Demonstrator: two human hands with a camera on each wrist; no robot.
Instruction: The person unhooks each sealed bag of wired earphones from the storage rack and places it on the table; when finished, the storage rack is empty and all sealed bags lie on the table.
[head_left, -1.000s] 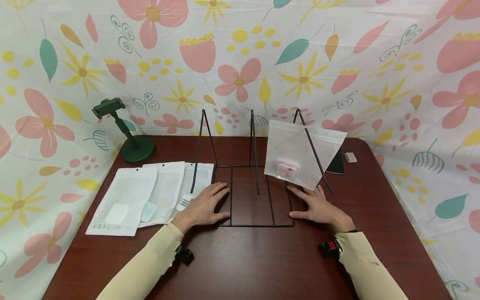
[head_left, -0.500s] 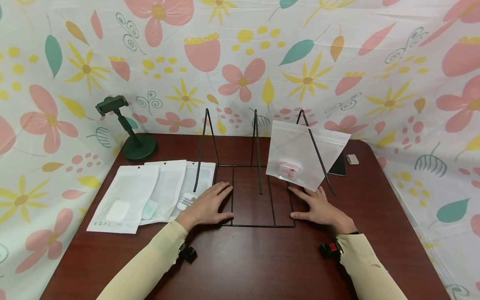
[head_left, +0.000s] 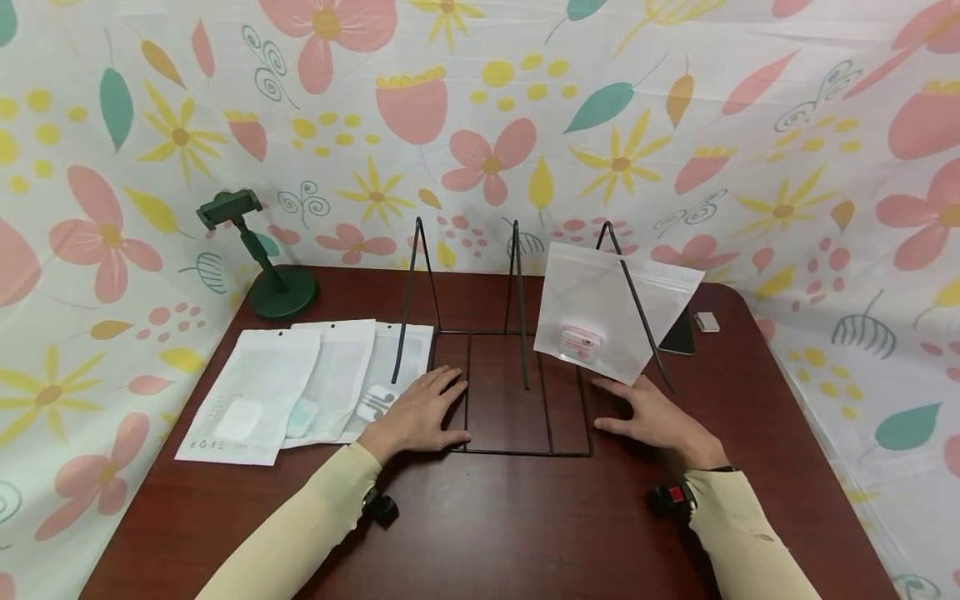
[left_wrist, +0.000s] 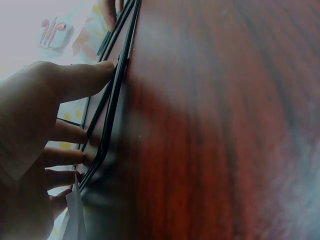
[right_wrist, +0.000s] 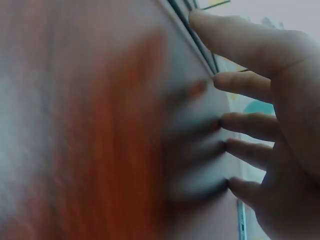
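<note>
A black wire rack point(head_left: 551, 454) with three tall pointed loops stands at the middle of the table. On its right loop hangs a white zip bag point(head_left: 581, 283), tilted, with a small pink-and-white item in its lower corner. The left hand point(head_left: 422, 410) lies along the rack's left side, thumb and fingertips at the base wire in the left wrist view. Just right of the rack is the right hand point(head_left: 660, 419), its fingers spread and close to the tabletop under the bag's lower edge. In the right wrist view its thumb points toward the base wire point(right_wrist: 192, 37). Neither hand grips anything.
Several white pouches point(head_left: 251, 375) overlap flat on the table, left of the rack, close to the left hand. A dark green stand point(head_left: 281, 292) is at the back left. A black phone point(head_left: 678, 335) and a small white block point(head_left: 707, 322) lie at the back right. A floral curtain point(head_left: 480, 100) rises behind.
The right hand has shifted slightly right, away from the rack's right base wire. The left hand stays at the rack's left side. The head view has moved a little.
</note>
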